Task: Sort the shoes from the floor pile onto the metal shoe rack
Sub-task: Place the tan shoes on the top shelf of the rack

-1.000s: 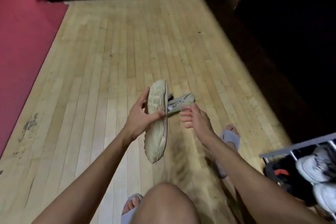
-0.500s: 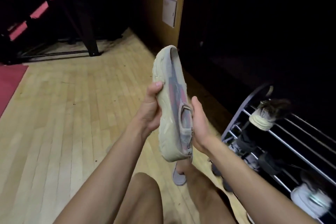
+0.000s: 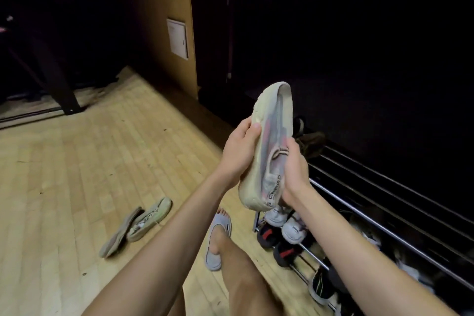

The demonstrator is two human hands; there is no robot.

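Tilting toe-up in the air above the near end of the rack, the pale cream sneaker (image 3: 269,146) is held between both hands, its sole turned left and its grey-pink upper facing right. The left hand (image 3: 241,154) wraps the sole edge from the left, thumb pressed on the rim near the middle of the shoe. The right hand (image 3: 295,172) grips the opposite side near the heel — fingers curled round the collar by the pull tab, just above some dark lettering on the heel.

Below and to the right runs the metal shoe rack (image 3: 384,213), its chrome bars slanting away into shadow. A dark brownish shoe (image 3: 311,143) sits on the upper bars just behind the held sneaker. On the lower tiers stand a pair of white sneakers (image 3: 284,223), black shoes with red accents (image 3: 272,236) and, nearer the camera, a dark shoe with a pale sole (image 3: 320,287); the rest there is too dim to make out.

On the wooden floor (image 3: 77,174) to the left lie two flat beige shoes (image 3: 136,226), touching, one partly over the other. A foot in a grey slipper (image 3: 218,241) stands between them and the rack. A white wall plate (image 3: 177,38) is fixed to the tan panel beyond.
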